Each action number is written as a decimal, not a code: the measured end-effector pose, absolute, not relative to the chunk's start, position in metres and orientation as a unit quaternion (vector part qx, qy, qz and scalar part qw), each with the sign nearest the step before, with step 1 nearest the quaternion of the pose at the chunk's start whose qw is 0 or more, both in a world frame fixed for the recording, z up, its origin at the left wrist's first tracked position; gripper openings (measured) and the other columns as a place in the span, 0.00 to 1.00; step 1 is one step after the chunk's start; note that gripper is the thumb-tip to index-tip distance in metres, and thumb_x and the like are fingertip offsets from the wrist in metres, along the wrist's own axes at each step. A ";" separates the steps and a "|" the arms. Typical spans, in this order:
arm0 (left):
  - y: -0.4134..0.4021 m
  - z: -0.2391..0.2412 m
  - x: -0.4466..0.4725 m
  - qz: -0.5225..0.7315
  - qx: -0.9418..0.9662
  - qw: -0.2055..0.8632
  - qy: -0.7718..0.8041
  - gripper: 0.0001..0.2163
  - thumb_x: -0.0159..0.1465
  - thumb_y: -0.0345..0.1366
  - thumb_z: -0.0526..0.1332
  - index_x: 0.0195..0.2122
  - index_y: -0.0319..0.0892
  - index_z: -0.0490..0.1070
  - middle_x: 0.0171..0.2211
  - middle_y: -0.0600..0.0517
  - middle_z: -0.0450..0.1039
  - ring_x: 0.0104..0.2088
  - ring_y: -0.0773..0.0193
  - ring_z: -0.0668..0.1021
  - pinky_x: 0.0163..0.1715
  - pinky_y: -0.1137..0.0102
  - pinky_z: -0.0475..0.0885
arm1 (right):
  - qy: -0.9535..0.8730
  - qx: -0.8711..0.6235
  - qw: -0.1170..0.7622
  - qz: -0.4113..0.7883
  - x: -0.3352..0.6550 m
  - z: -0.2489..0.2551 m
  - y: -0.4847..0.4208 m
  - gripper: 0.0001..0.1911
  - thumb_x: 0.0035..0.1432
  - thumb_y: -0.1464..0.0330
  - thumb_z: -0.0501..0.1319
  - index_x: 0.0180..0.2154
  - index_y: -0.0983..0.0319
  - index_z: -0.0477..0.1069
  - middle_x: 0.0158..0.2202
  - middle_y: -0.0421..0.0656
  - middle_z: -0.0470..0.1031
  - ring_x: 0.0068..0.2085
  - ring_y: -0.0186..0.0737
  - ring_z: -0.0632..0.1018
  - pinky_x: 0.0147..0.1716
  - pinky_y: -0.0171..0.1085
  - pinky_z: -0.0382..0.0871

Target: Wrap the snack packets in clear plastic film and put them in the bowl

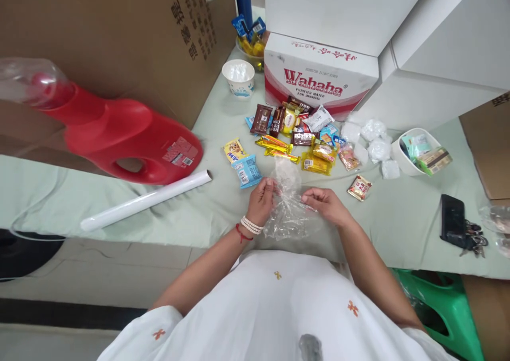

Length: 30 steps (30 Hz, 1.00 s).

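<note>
Bag (292, 217): clear plastic, centre of frame | left hand (261, 200): pinching its left side | right hand (327, 206): pinching its right side | wrapped snacks (305, 138): upper centre, on desk (382, 228) | red bottle (107, 122): left

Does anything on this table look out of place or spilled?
Nothing looks spilled. The green-and-brown packet seems askew: on the right, it juts over the rim of the white tub instead of sitting fully inside.

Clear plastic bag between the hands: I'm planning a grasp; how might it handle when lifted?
The bag will probably flop, given its creases. It's likely light, since it looks thin and see-through. Its shine suggests it may slip.
</note>
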<state>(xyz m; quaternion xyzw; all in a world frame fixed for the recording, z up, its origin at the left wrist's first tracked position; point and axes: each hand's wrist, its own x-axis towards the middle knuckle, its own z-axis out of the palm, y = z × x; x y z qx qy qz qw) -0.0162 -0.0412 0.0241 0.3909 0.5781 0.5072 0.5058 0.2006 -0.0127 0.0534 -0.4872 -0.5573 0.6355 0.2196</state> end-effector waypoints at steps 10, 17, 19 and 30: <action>-0.046 0.018 -0.011 0.504 0.376 0.504 0.592 0.25 0.67 0.64 0.52 0.38 0.45 0.68 0.23 0.57 0.63 0.19 0.68 0.66 0.17 0.71 0.60 | -0.566 -0.540 0.282 0.555 0.205 0.039 -0.017 0.24 0.58 0.45 0.65 0.40 0.60 0.74 0.37 0.42 0.76 0.37 0.39 0.75 0.38 0.37 0.72; -0.043 0.013 -0.020 0.515 0.382 0.445 0.625 0.25 0.67 0.64 0.52 0.32 0.45 0.65 0.21 0.57 0.62 0.20 0.68 0.66 0.20 0.71 0.62 | -0.501 -0.561 0.350 0.558 0.202 0.037 -0.016 0.20 0.57 0.48 0.65 0.32 0.58 0.70 0.30 0.40 0.75 0.34 0.41 0.77 0.39 0.41 0.75; -0.040 0.008 -0.031 0.514 0.360 0.457 0.631 0.25 0.67 0.64 0.52 0.31 0.46 0.63 0.21 0.57 0.62 0.19 0.68 0.65 0.18 0.71 0.61 | -0.451 -0.559 0.382 0.582 0.221 0.040 -0.013 0.19 0.55 0.49 0.66 0.33 0.57 0.68 0.33 0.41 0.77 0.37 0.44 0.80 0.42 0.45 0.78; -0.055 0.020 -0.035 0.392 0.555 0.123 0.723 0.21 0.64 0.47 0.64 0.54 0.39 0.71 0.53 0.35 0.72 0.55 0.43 0.74 0.56 0.46 0.67 | -0.339 -0.638 0.345 0.600 0.269 0.039 -0.019 0.24 0.51 0.48 0.70 0.39 0.57 0.68 0.36 0.41 0.79 0.29 0.40 0.80 0.28 0.40 0.77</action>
